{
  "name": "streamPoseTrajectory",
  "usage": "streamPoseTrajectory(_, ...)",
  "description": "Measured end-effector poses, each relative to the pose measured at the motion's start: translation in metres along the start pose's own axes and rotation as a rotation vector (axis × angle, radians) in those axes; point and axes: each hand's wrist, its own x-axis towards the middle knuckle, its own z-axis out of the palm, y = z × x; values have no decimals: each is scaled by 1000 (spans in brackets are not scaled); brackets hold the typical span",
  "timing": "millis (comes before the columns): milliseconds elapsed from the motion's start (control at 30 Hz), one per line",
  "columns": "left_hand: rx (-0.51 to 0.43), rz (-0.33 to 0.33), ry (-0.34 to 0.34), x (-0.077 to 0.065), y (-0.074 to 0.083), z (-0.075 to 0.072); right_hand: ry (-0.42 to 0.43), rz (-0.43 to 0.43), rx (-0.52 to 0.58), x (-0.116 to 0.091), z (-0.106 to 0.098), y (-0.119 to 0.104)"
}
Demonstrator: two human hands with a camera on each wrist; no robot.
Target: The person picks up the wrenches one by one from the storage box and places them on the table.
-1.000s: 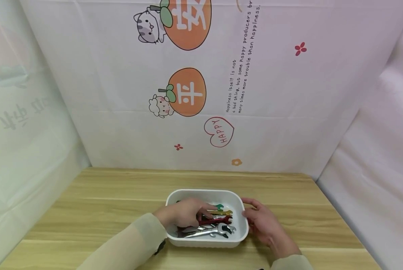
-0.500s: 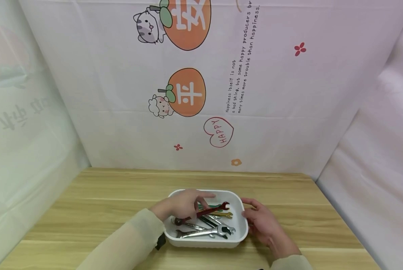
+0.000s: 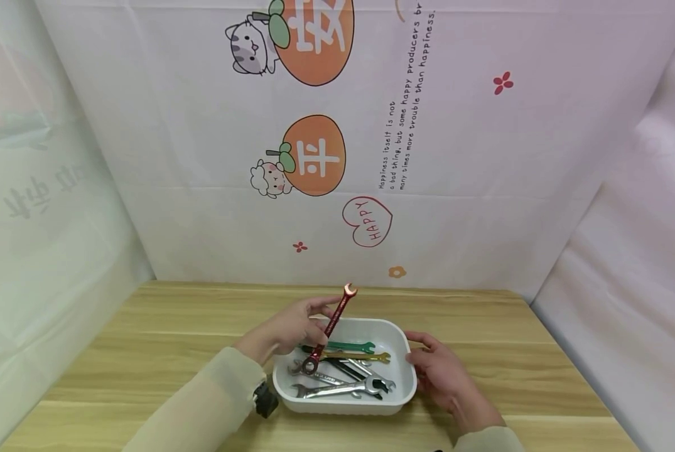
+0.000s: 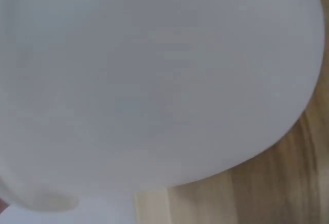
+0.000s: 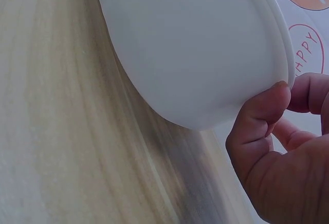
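Note:
Over the left part of a white plastic bin (image 3: 345,408), my left hand (image 3: 289,328) holds a red combination wrench (image 3: 335,318), its open end pointing up and away and its ring end low. Inside the bin lie a green wrench (image 3: 351,346), a yellow wrench (image 3: 371,357), a large silver wrench (image 3: 337,390) and several other silver and black wrenches. At the bin's right end, my right hand (image 3: 441,376) grips the rim; the right wrist view has its thumb (image 5: 262,111) against the outer wall. Only the blurred bin wall (image 4: 154,80) fills most of the left wrist view.
The bin stands on a wood-grain table (image 3: 201,351) near its front. A white printed cloth (image 3: 456,207) hangs behind the table, and more white cloth hangs along both sides. A black device (image 3: 266,400) sits at the left wrist.
My left hand has lifted the red wrench from among the others and tilted it upright, moving back and left. The right hand and the bin stay in place.

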Motion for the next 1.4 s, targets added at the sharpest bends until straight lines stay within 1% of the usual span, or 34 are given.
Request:
streamPoseTrajectory(167,-108,17,46,-7,-2,-9,11,2,-12,-1,1,-1)
streamPoseTrajectory(300,-164,28,106,-13,-1,-17,20,4,-21,-2,1,-2)
streamPoseTrajectory(400,-169,22,165,-18,2,-24,25,6,-19,-1,1,-2)
streamPoseTrajectory(500,-162,3,228,-23,4,-34,28,6,-18,-1,1,-2)
streamPoseTrajectory(600,-167,-7,277,-30,4,-48,30,6,-19,-2,1,-2)
streamPoseTrajectory(700,-191,6,300,-41,2,-66,31,6,-22,-2,2,-2)
streamPoseTrajectory(767,-214,22,306,-51,1,-80,32,6,-24,-2,2,-2)
streamPoseTrajectory(900,-305,40,324,-75,-3,-107,26,3,-28,-2,1,-1)
streamPoseTrajectory(1000,-367,44,339,-91,-4,-124,21,1,-27,-2,0,-1)
streamPoseTrajectory(1067,-384,46,336,-100,-6,-133,20,-1,-26,-2,-1,-1)
streamPoseTrajectory(1167,-361,35,340,-111,-9,-143,20,-1,-26,-2,-1,-1)
streamPoseTrajectory(1267,-274,24,327,-120,-13,-153,14,-1,-23,-2,-2,0)
streamPoseTrajectory(1400,-149,15,324,-133,-23,-167,1,-2,-15,-2,-2,0)
